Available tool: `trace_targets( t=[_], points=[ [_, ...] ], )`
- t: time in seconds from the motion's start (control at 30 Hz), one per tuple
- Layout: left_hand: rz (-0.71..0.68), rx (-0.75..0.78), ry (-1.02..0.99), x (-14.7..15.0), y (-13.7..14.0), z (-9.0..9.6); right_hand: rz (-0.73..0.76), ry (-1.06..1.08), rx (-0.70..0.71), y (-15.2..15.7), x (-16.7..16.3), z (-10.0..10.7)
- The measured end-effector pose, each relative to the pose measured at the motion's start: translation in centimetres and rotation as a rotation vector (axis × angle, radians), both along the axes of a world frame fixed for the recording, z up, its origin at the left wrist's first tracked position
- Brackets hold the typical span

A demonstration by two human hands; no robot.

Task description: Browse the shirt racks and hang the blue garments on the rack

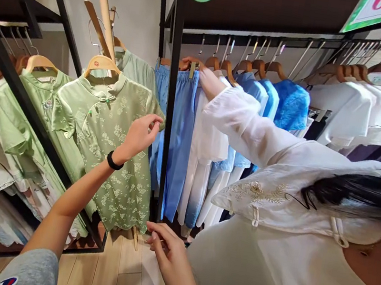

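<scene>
A light green short-sleeved dress (119,155) with a pale floral pattern hangs on a wooden hanger (102,64) from a wooden stand (105,18). My left hand (142,134), with a black wristband (114,161), is raised in front of the dress near its right-hand sleeve. Its fingers are loosely bent with a gap at the thumb, and nothing shows in them. Low down, my right hand (170,255) is beside the dress's hem, thumb and fingers apart. Whether its fingertips touch the hem I cannot tell.
At right, another person in a white blouse (251,123) reaches one hand (192,61) to the hanger of blue trousers (179,136). Black-framed racks (170,110) hold white and blue clothes. Green garments (36,113) hang at left. The floor (116,265) is wooden.
</scene>
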State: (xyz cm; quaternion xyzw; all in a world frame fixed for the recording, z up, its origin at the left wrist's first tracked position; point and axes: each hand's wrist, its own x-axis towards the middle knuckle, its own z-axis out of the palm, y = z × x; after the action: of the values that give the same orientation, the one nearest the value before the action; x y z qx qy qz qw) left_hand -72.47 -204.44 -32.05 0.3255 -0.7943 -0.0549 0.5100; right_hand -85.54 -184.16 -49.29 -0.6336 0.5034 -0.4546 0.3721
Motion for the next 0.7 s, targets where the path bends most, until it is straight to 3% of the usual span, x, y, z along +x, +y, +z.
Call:
trace_targets(
  t=[0.37, 0.7],
  points=[
    [-0.198, 0.106, 0.021, -1.4, -0.2, -2.4, -0.141, -0.003, 0.0, -1.2, 0.4, -1.8],
    [-0.43, 0.211, 0.013, -7.1, -0.7, -5.1, -0.363, -0.014, 0.011, 0.4, -1.3, -3.6]
  ],
)
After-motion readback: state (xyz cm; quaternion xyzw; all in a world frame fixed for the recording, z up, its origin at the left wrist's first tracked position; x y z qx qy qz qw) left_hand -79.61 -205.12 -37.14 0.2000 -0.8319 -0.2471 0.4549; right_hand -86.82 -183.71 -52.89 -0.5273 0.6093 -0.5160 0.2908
